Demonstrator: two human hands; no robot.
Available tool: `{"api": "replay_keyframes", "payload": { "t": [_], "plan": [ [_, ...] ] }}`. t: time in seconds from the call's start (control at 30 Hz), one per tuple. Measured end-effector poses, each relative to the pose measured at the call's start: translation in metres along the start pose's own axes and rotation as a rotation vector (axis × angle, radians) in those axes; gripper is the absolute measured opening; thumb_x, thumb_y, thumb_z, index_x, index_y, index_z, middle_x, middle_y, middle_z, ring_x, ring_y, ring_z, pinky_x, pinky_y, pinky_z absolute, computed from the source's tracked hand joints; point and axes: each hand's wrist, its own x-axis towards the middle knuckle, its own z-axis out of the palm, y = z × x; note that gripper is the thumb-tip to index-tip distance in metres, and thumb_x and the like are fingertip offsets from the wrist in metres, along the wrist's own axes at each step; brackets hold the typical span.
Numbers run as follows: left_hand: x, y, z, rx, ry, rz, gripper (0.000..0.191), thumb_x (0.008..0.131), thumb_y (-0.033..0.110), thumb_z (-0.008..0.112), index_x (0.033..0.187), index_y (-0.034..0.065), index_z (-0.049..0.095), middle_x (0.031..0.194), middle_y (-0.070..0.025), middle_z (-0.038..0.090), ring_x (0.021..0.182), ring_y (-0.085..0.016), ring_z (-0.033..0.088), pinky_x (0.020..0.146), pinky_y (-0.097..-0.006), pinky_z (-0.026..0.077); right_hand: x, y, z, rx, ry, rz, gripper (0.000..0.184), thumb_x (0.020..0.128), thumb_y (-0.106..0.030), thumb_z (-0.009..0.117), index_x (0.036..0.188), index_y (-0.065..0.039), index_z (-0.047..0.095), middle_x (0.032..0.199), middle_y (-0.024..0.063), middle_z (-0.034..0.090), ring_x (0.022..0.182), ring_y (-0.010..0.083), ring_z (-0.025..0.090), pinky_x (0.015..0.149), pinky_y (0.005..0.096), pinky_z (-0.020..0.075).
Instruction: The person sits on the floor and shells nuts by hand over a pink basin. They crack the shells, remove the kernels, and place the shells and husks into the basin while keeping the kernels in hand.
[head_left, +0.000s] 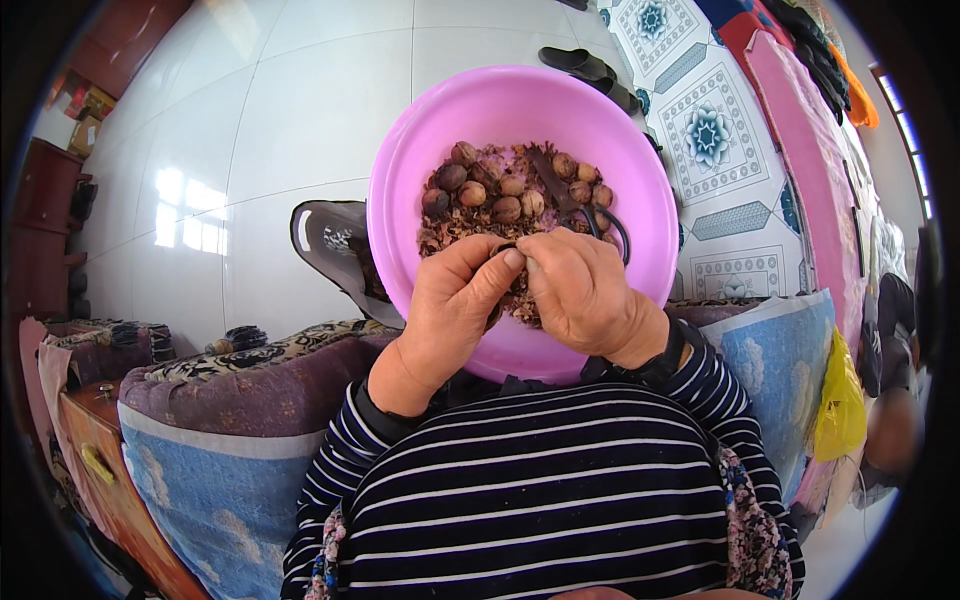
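Both hands meet over a pink plastic basin (390, 187). My left hand (454, 300) curls around a brown walnut (493, 316), mostly hidden by the palm and fingers; a dark edge shows by its thumb tip. My right hand (581, 289) pinches at that same spot, its fingertips against the left thumb. Several whole walnuts (507, 209) lie in the basin on a bed of broken brown husk and shell bits (457, 229). A pair of scissors with black handles (619, 229) rests among them at the right, its blades brown with residue.
A grey plastic bag or liner (330, 240) with brown scraps stands against the basin's left side. Dark slippers (581, 66) lie beyond it on the tiled floor (315, 97). Cushioned seating with a blue cover (217, 487) flanks me. A yellow plastic bag (840, 409) hangs at the right.
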Motion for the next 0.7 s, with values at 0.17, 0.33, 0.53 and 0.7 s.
{"api": "replay_keyframes", "payload": {
  "t": [0.17, 0.33, 0.53, 0.7],
  "plan": [
    [0.002, -0.004, 0.002, 0.030, 0.012, 0.009, 0.015, 0.095, 0.009, 0.053, 0.101, -0.0019, 0.061, 0.071, 0.0044, 0.053, 0.059, -0.003, 0.042, 0.052, -0.0188, 0.035, -0.003, 0.001, 0.011, 0.181, 0.032, 0.146, 0.025, 0.082, 0.001, 0.058, 0.106, 0.005, 0.055, 0.078, 0.0148, 0.059, 0.065, 0.0310, 0.061, 0.055, 0.0361, 0.0503],
    [0.002, -0.006, 0.000, 0.020, 0.003, 0.000, 0.018, 0.094, 0.010, 0.050, 0.102, -0.0016, 0.060, 0.071, 0.0022, 0.054, 0.056, -0.003, 0.044, 0.048, -0.0187, 0.035, -0.004, 0.000, 0.013, 0.234, -0.097, 0.173, 0.025, 0.084, -0.003, 0.060, 0.108, 0.004, 0.055, 0.079, 0.0138, 0.060, 0.065, 0.0310, 0.061, 0.054, 0.0368, 0.0501],
    [0.002, -0.004, -0.001, 0.044, 0.002, -0.022, 0.018, 0.094, 0.010, 0.049, 0.100, -0.0011, 0.061, 0.069, 0.0008, 0.055, 0.055, -0.005, 0.046, 0.046, -0.0187, 0.034, -0.002, -0.001, 0.013, 0.179, -0.094, 0.109, 0.022, 0.077, -0.004, 0.063, 0.097, 0.000, 0.055, 0.075, 0.0117, 0.057, 0.061, 0.0290, 0.059, 0.053, 0.0361, 0.0489],
    [0.002, -0.006, 0.001, 0.052, 0.053, -0.037, 0.015, 0.093, 0.008, 0.050, 0.096, -0.0014, 0.062, 0.067, 0.0023, 0.054, 0.057, -0.004, 0.045, 0.048, -0.0203, 0.035, 0.000, -0.003, 0.015, 0.068, -0.134, 0.075, 0.018, 0.075, -0.005, 0.060, 0.091, -0.002, 0.053, 0.072, 0.0101, 0.054, 0.059, 0.0287, 0.057, 0.052, 0.0360, 0.0476]
  ]
}}
